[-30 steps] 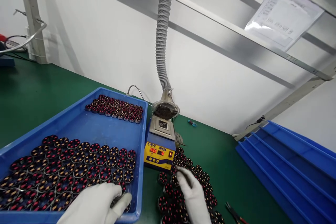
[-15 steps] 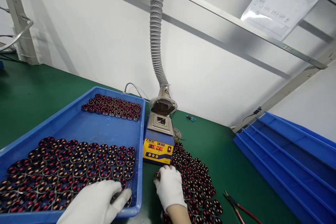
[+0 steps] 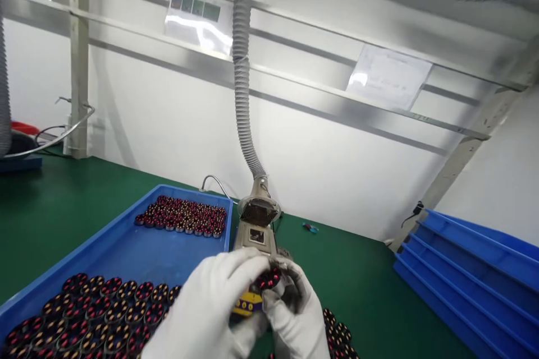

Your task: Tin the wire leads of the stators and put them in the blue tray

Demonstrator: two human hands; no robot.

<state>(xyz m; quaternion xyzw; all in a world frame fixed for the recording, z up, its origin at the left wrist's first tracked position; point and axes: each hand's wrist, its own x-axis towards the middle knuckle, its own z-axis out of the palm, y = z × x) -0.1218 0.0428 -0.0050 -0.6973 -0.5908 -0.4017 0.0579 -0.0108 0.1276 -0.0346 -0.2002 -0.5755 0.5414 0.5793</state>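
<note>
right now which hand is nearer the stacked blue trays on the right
Right. The right hand is to the left of the stacked blue trays, apart from them; the left hand is farther left.

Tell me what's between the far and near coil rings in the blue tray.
In the head view, bare tray floor separates the far rings and near rings.

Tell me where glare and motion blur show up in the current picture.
Head view: white glare streaks the glossy rectangular sheet just left of the central grey ribbed hose; head view again: the white-gloved left hand looks smeared, especially along its lower edge, while the stacked blue plastic trays at right keep clearer edges.
</note>
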